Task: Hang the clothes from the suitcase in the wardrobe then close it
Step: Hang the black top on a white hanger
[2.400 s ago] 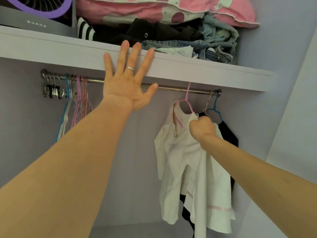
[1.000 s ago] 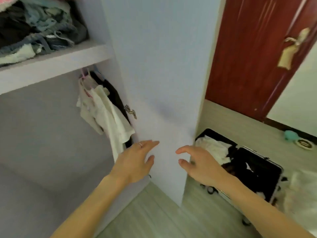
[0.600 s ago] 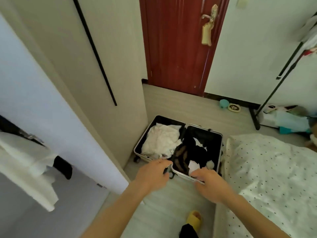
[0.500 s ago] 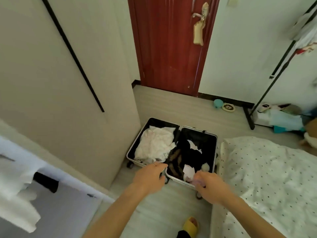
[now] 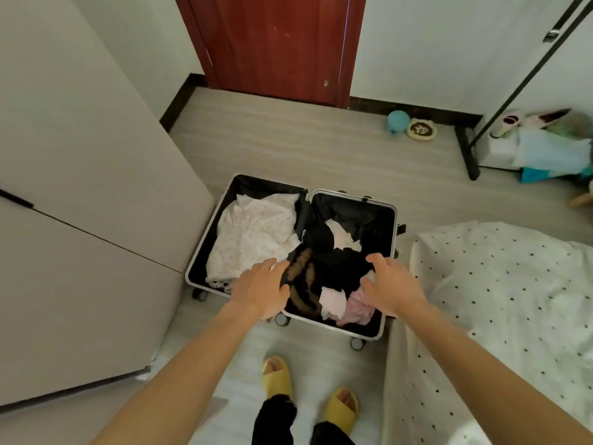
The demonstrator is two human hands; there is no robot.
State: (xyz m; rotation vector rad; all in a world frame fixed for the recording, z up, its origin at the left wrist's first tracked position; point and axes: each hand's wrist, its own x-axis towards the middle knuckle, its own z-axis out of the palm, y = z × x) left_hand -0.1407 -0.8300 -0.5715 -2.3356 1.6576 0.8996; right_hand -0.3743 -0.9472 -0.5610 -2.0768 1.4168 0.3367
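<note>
Both hands, left (image 5: 260, 290) and right (image 5: 393, 289), hover spread over the suitcase (image 5: 390, 226); best grip one garment (image 5: 253, 236) by its shoulders.

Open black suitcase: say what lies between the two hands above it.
In the head view, between the left hand and right hand lie black clothes, a brown-patterned dark garment and pale pink pieces.

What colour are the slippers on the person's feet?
Yellow. The slippers show best in the head view, at the bottom.
</note>
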